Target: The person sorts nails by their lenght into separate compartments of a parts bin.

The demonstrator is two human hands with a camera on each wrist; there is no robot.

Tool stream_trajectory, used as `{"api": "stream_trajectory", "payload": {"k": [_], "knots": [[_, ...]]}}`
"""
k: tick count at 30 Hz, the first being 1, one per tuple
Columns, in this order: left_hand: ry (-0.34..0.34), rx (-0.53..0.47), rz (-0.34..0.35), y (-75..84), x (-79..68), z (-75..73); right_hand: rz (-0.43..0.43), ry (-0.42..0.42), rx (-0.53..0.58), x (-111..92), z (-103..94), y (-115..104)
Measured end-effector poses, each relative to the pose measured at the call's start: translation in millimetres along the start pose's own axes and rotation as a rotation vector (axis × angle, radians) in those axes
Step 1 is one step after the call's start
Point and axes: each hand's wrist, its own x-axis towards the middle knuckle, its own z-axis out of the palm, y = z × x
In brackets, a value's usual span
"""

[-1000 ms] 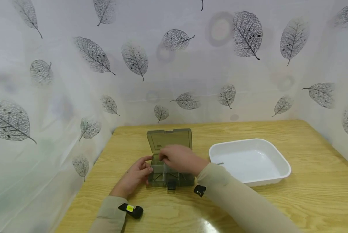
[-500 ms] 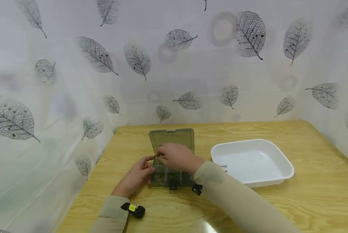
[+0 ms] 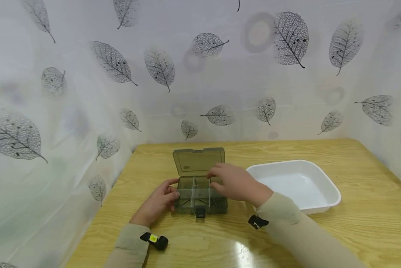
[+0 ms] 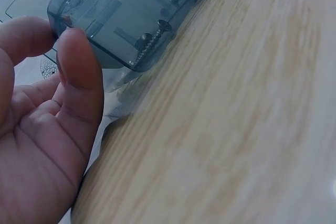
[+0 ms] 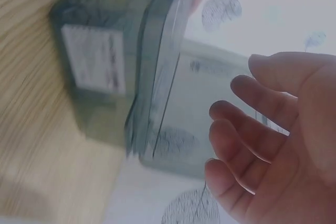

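Observation:
A smoky see-through compartment box (image 3: 200, 193) stands on the table with its lid (image 3: 198, 162) raised at the back. Screws (image 4: 153, 40) lie in its front compartments, seen through the wall in the left wrist view. My left hand (image 3: 159, 201) grips the box's left end, thumb on the near side and fingers behind. My right hand (image 3: 235, 182) is over the box's right end, fingers loosely bent. In the right wrist view nothing shows between those fingers (image 5: 226, 140), which are apart from the box wall with its white label (image 5: 94, 59).
A white plastic tray (image 3: 331, 199) stands right of the box, partly behind the right forearm. The wood-grain table (image 3: 193, 245) meets a leaf-patterned curtain (image 3: 227, 85) at the back and sides. A strapped wrist camera (image 3: 258, 222) sits on the right sleeve.
My right hand has moved right from the box's rear left compartment to its right end, uncovering the left and middle compartments. My left hand keeps its hold on the box.

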Motion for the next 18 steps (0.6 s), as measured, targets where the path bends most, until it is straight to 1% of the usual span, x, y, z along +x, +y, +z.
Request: {"api": "stream_trajectory", "payload": {"k": [5,9,12,15,18], "knots": [[0.013,-0.003,-0.007,-1.9,1.9,1.7,0.054,0.04,0.032,-29,-6.5,20],[0.023,0.005,-0.004,-0.9,3.7,2.9,0.076,0.085,0.06,-52,-10.2,41],[0.021,0.015,0.003,0.2,4.2,3.5,0.104,0.104,0.069,-67,-8.9,58],[0.01,0.016,0.005,0.2,3.3,3.1,0.133,0.086,0.075,-78,-6.5,73],[0.007,0.012,0.006,0.4,1.1,1.8,0.155,0.052,0.081,-82,-2.8,84]]}}
